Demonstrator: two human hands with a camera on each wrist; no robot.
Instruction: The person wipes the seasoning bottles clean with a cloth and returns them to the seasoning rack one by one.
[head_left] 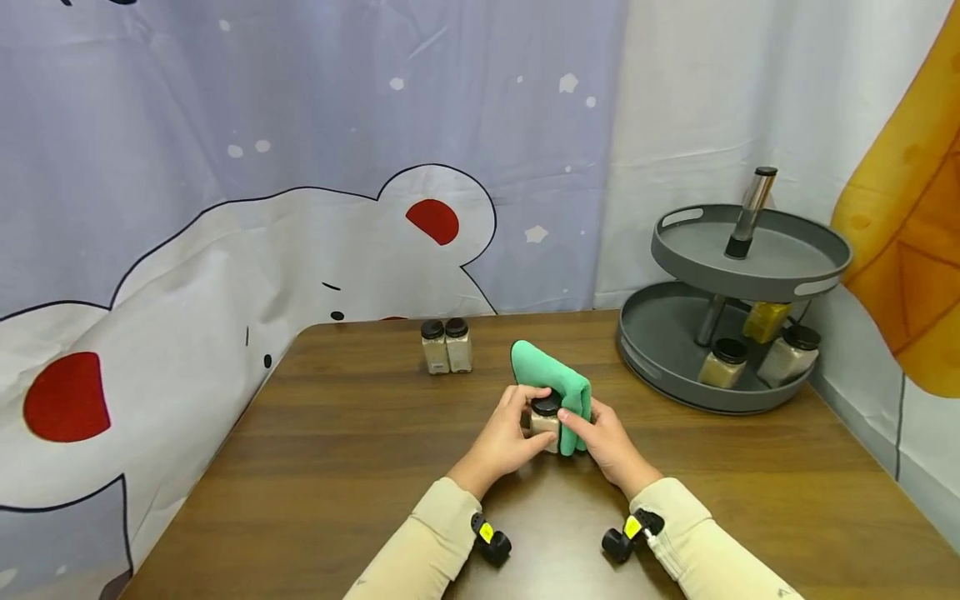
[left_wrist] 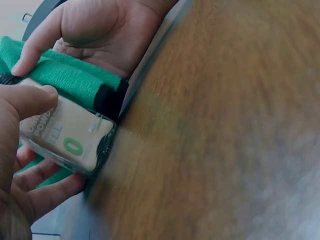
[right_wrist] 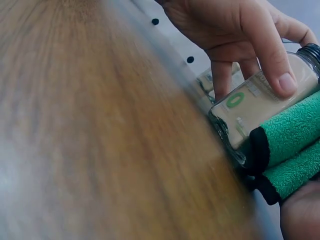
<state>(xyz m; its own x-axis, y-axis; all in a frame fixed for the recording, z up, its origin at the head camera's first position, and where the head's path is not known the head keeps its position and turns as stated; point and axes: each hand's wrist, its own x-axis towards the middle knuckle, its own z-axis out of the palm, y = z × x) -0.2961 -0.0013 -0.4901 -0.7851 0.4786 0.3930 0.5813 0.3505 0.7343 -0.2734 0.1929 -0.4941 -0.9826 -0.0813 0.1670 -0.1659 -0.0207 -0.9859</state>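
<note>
A square glass spice jar with a black lid and pale powder inside stands on the wooden table before me. My left hand grips the jar from its left side, thumb across the front; the left wrist view shows printed lettering and a green ring on the jar. In my right hand is a folded green cloth with dark edging, held against the jar's right side. The right wrist view shows the folded cloth touching the glass.
Two similar black-lidded jars stand side by side toward the table's back edge. At the back right, a grey two-tier round tray bears several jars on its lower level, one of them yellow. A printed curtain hangs behind the table.
</note>
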